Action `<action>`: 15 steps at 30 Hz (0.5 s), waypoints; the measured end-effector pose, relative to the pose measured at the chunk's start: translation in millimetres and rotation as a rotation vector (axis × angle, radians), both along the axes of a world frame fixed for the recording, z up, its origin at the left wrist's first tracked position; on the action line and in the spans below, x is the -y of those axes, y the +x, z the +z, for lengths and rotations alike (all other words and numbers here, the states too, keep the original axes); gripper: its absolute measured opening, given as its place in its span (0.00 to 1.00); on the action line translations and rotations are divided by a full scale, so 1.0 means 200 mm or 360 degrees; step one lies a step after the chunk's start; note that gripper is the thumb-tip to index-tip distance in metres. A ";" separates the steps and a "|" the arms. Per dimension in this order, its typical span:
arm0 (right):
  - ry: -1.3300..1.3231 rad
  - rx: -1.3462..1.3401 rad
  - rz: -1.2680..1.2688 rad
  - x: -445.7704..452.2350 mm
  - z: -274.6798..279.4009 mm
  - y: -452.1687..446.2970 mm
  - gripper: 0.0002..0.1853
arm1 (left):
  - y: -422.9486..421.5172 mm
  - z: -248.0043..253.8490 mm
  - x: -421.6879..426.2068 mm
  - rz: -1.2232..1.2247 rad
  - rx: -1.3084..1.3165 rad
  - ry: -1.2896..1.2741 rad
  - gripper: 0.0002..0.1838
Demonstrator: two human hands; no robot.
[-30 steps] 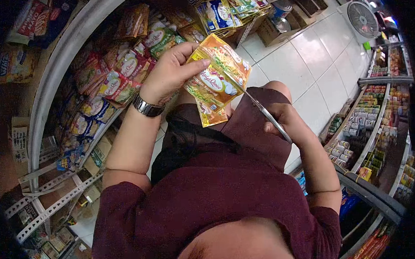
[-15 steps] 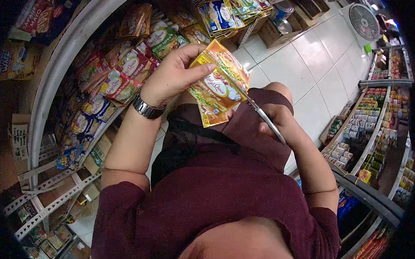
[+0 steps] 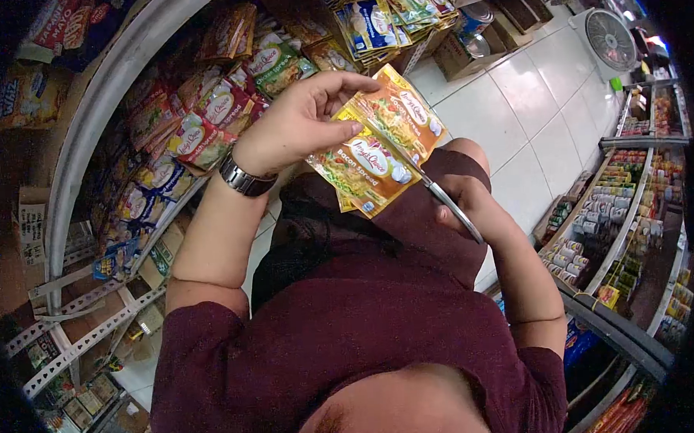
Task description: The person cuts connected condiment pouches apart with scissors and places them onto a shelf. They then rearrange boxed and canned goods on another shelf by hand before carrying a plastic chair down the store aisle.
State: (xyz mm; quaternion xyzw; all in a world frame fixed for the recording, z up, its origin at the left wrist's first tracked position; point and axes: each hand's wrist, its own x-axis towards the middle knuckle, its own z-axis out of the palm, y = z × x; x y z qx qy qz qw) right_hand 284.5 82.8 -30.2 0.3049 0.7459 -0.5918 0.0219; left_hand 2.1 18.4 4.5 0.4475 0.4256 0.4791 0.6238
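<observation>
My left hand [image 3: 300,122], with a metal watch [image 3: 245,178] on its wrist, pinches a strip of joined bacon spread sachets [image 3: 368,165] by its left edge, the thumb on top. One sachet lies beside the other, yellow and orange, with part of another sachet showing below. My right hand [image 3: 474,203] is closed around a pair of scissors [image 3: 457,209]. Their blades reach up along the seam between the two front sachets; the tips are hard to make out against the packaging. The strip is held over my lap.
A rack [image 3: 98,111] at the left holds several heaped spread packets [image 3: 196,138]. More sachets [image 3: 370,26] stand in a stack at the top, near a cardboard box [image 3: 464,56]. A fan [image 3: 609,41] stands on the tiled floor [image 3: 523,93]. Shelves of cans [image 3: 595,217] line the right.
The sachets have turned flatter toward me, and the upper one has spread away to the upper right along the scissors. The scissors have shifted slightly down and right.
</observation>
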 end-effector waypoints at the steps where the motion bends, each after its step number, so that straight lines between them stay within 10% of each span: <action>1: -0.0017 -0.0018 0.0023 -0.01 0.01 -0.01 0.33 | 0.00 0.00 0.00 0.0001 -0.0002 0.0003 0.26; 15: 0.0126 -0.0090 0.0110 0.02 0.03 -0.05 0.30 | 0.03 0.01 0.01 0.0050 -0.0029 0.0132 0.26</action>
